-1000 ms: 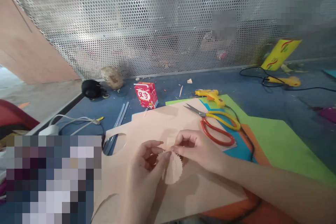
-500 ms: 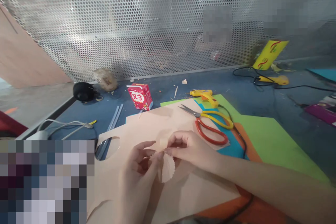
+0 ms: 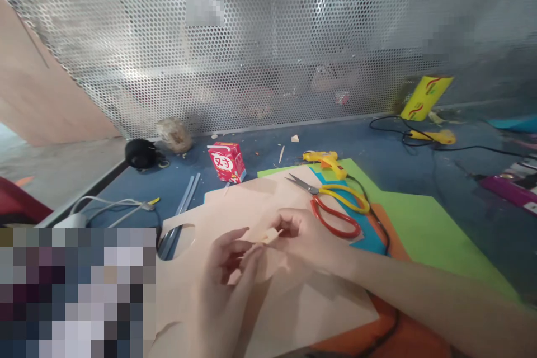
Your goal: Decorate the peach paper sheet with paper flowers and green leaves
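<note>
Over a pale peach sheet (image 3: pixel 335 302), my two hands meet at a small pale paper cut-out (image 3: pixel 269 236). My left hand (image 3: pixel 230 268) pinches its lower left side between thumb and fingers. From the right, my right hand (image 3: pixel 304 238) closes its fingers on the other side, beside a cream tab that sticks up. The fingers cover most of the cut-out, and its zigzag edge barely shows. Just beyond my right hand lie scissors (image 3: pixel 308 183) with one yellow and one red handle, blades spread.
A yellow glue gun (image 3: pixel 325 159) lies behind the scissors, its black cord crossing green (image 3: pixel 428 235), blue and orange sheets. A red drink box (image 3: pixel 227 162) and clear glue sticks (image 3: pixel 184 201) are at left. A perforated metal screen (image 3: pixel 260 39) closes off the back.
The cut-out has turned in my fingers: its zigzag-edged part hung down in plain view before and is now tilted and mostly hidden. The camera view has shifted slightly.
</note>
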A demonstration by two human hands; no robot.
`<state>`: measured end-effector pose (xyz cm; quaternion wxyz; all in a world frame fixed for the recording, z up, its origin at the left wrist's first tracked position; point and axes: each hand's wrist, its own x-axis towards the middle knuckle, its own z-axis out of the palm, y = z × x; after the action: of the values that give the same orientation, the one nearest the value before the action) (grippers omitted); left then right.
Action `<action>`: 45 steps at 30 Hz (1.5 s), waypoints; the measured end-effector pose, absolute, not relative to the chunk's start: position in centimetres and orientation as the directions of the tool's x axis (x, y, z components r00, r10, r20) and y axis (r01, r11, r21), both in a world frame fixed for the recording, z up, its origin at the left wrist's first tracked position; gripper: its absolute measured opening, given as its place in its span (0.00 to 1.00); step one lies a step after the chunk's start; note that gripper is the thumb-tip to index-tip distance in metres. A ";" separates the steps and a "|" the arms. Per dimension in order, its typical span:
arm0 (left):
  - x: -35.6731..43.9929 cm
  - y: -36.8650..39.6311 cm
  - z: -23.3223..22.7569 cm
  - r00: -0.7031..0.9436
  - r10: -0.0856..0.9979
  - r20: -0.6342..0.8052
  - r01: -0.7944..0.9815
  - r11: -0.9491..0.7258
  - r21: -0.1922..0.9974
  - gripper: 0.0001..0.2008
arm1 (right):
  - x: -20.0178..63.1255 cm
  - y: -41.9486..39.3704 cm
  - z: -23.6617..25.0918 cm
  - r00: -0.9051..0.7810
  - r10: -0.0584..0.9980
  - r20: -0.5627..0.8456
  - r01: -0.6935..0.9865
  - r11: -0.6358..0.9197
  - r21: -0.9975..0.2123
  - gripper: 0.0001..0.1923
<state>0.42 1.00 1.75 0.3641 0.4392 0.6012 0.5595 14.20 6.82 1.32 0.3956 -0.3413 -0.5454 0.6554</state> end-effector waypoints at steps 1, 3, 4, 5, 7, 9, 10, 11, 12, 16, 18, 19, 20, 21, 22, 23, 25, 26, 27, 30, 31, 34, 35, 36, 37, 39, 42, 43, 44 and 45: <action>0.5 0.9 1.6 -0.363 0.928 0.089 0.169 -0.028 0.985 0.17 | 14.2 7.0 1.4 -0.447 0.894 -0.007 -0.175 -0.095 -0.980 0.15; 0.6 0.8 1.4 -0.372 0.919 0.128 0.237 -0.040 0.971 0.16 | 14.3 7.2 1.6 -0.447 0.894 -0.021 -0.203 -0.125 -0.971 0.16; 0.7 0.8 1.3 -0.369 0.920 0.130 0.248 -0.037 0.968 0.16 | 14.3 7.4 1.6 -0.452 0.891 -0.036 -0.198 -0.139 -0.970 0.17; 0.7 0.7 1.3 -0.368 0.922 0.118 0.243 -0.027 0.970 0.16 | 14.3 7.4 1.7 -0.456 0.889 -0.050 -0.185 -0.149 -0.971 0.18; 0.8 0.6 1.5 -0.368 0.927 0.077 0.200 -0.002 0.980 0.16 | 14.3 7.5 1.7 -0.468 0.881 -0.065 -0.165 -0.159 -0.973 0.18; 0.9 0.4 1.7 -0.364 0.931 0.039 0.141 0.014 0.990 0.17 | 14.3 7.4 1.6 -0.465 0.882 -0.078 -0.162 -0.171 -0.972 0.18; 0.9 0.3 1.8 -0.357 0.934 0.025 0.110 0.015 0.994 0.17 | 14.3 7.3 1.5 -0.460 0.884 -0.087 -0.163 -0.181 -0.970 0.18; 0.9 0.3 1.8 -0.343 0.939 0.013 0.080 0.016 0.997 0.18 | 14.2 7.2 1.4 -0.459 0.883 -0.094 -0.164 -0.188 -0.968 0.18; 0.8 0.3 1.8 -0.324 0.946 0.001 0.052 0.016 0.999 0.18 | 14.2 7.2 1.4 -0.461 0.882 -0.093 -0.164 -0.188 -0.968 0.18; 0.3 0.8 1.4 -0.268 0.962 -0.052 -0.047 0.041 0.998 0.19 | 14.2 7.1 1.5 -0.478 0.877 -0.049 -0.145 -0.134 -0.980 0.15; -0.1 1.1 1.2 -0.233 0.969 -0.082 -0.095 0.061 0.994 0.20 | 14.4 7.1 1.5 -0.493 0.869 -0.054 -0.131 -0.135 -0.982 0.14; -0.3 1.3 1.2 -0.215 0.972 -0.094 -0.115 0.070 0.991 0.21 | 14.5 7.2 1.6 -0.511 0.858 -0.062 -0.127 -0.146 -0.981 0.13; -0.5 1.4 1.2 -0.200 0.974 -0.105 -0.134 0.079 0.988 0.21 | 14.6 7.2 1.6 -0.533 0.844 -0.066 -0.126 -0.157 -0.980 0.13; -0.5 1.5 1.2 -0.193 0.974 -0.117 -0.153 0.087 0.984 0.21 | 14.6 7.3 1.6 -0.552 0.831 -0.064 -0.129 -0.161 -0.979 0.13; -0.6 1.6 1.3 -0.196 0.973 -0.124 -0.170 0.091 0.981 0.21 | 14.7 7.3 1.6 -0.565 0.823 -0.057 -0.129 -0.156 -0.979 0.12; -0.5 1.6 1.4 -0.206 0.970 -0.126 -0.186 0.087 0.979 0.21 | 14.7 7.2 1.5 -0.570 0.821 -0.046 -0.127 -0.143 -0.982 0.12; -0.4 1.6 1.6 -0.218 0.968 -0.124 -0.212 0.077 0.974 0.21 | 14.6 7.2 1.5 -0.554 0.832 -0.024 -0.119 -0.108 -0.987 0.09; -0.3 1.6 1.6 -0.221 0.968 -0.120 -0.217 0.071 0.974 0.21 | 14.5 7.1 1.5 -0.542 0.840 -0.016 -0.115 -0.092 -0.989 0.08; -0.2 1.7 1.6 -0.228 0.967 -0.111 -0.212 0.063 0.975 0.21 | 14.5 7.0 1.5 -0.534 0.845 -0.011 -0.109 -0.082 -0.991 0.08; -0.1 1.7 1.4 -0.274 0.961 -0.031 -0.108 0.001 0.994 0.19 | 14.3 7.0 1.6 -0.512 0.859 0.019 -0.085 -0.028 -0.996 0.06; -0.1 1.6 1.2 -0.303 0.953 0.026 -0.028 -0.037 0.999 0.17 | 14.3 6.9 1.6 -0.497 0.867 0.038 -0.075 0.000 -0.997 0.06; -0.3 1.4 0.9 -0.369 0.906 0.208 0.267 -0.110 0.957 0.10 | 14.4 6.7 2.0 -0.451 0.886 0.107 -0.050 0.095 -0.994 0.04; -0.4 1.2 0.8 -0.360 0.887 0.288 0.379 -0.143 0.914 0.08 | 14.4 6.6 2.3 -0.439 0.888 0.140 -0.035 0.139 -0.990 0.04; -0.5 1.1 0.8 -0.321 0.868 0.378 0.478 -0.196 0.856 0.06 | 14.5 6.5 2.5 -0.427 0.887 0.177 -0.013 0.190 -0.982 0.04; -0.6 1.1 0.7 -0.255 0.846 0.468 0.558 -0.266 0.786 0.04 | 14.7 6.4 2.6 -0.418 0.881 0.222 0.010 0.248 -0.969 0.03; -0.9 0.9 0.6 -0.087 0.775 0.626 0.660 -0.425 0.619 0.04 | 14.9 6.3 2.7 -0.409 0.847 0.339 0.025 0.381 -0.924 0.03; -1.2 0.8 0.5 0.019 0.675 0.737 0.690 -0.542 0.479 0.10 | 15.1 6.7 2.6 -0.441 0.732 0.519 -0.043 0.560 -0.827 0.06; -1.4 0.7 0.5 0.032 0.653 0.757 0.700 -0.555 0.449 0.12 | 15.2 6.9 2.5 -0.461 0.688 0.561 -0.066 0.604 -0.794 0.07; -1.6 0.6 0.5 0.058 0.634 0.771 0.710 -0.569 0.414 0.14 | 15.3 7.0 2.5 -0.478 0.652 0.589 -0.083 0.634 -0.769 0.07; -1.8 0.5 0.5 0.100 0.622 0.776 0.716 -0.587 0.378 0.15 | 15.4 7.1 2.5 -0.490 0.629 0.604 -0.094 0.651 -0.754 0.06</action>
<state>-1.76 0.53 0.50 -0.0473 0.7401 0.4521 0.4956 15.37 7.08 2.52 0.4747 -0.1725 -0.7746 0.3807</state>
